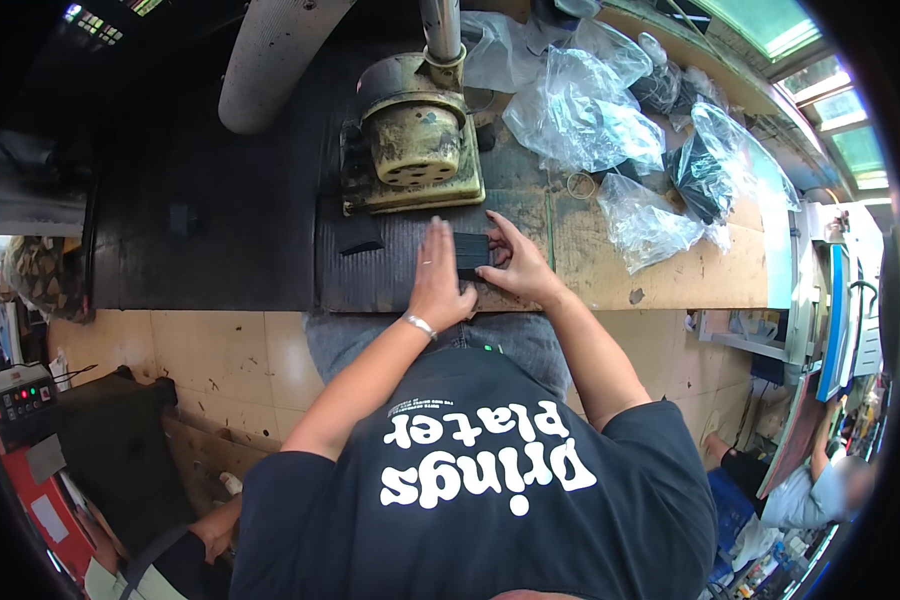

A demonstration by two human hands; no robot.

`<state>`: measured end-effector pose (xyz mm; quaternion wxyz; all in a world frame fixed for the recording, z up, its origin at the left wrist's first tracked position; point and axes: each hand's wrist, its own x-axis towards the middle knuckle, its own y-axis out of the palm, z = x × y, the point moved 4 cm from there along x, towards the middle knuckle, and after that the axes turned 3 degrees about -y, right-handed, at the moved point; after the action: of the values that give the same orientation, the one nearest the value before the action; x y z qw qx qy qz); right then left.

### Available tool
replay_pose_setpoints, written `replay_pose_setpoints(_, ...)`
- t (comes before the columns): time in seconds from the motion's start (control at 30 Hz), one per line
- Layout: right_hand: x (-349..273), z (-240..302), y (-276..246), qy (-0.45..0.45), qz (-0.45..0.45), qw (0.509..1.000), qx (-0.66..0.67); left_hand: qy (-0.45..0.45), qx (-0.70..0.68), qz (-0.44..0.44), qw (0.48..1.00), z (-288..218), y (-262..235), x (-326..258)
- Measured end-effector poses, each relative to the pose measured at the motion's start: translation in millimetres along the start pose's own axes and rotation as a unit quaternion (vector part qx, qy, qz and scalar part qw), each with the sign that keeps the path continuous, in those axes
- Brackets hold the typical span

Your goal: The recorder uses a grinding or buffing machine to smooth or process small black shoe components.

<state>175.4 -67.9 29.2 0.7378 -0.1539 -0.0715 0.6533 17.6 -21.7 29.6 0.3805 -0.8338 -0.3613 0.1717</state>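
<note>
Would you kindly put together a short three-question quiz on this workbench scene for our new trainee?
1. True or false: the left hand lies flat, palm down, on the ribbed black mat.
2. Which hand grips the small black flat piece at its right edge? A) left B) right C) neither
3. Fill in: right of the worn yellowed press machine lie several clear ______ bags.

Key: 1 true; 2 B, the right hand; 3 plastic.
</note>
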Motion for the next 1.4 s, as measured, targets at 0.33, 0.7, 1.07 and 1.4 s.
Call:
replay_pose_setpoints(0.33,13.0,72.8,41.4,0.005,-0.024,0.92,0.391,-0.097,-0.694,0.012,0.713,16.6,-49.9,-27.2)
replay_pose_setpoints(0.7,63.3,108.4,95.7,-0.04,-0.003,0.977,0.211,-0.062,-0.684,-0.127,0.715,52.6,-112.0,-30.5)
replay_pose_setpoints(1.07,22.2,37.8,96.6,-0.076,0.028,0.996,0.039,0.017,-0.651,-0.268,0.71,104.5,-197.8,43.8)
replay_pose_setpoints(1.4,10.4,25.1,101.8,-0.069,0.028,0.997,-0.02,0.02,-0.546,-0.294,0.784,92.9,-218.4,84.1)
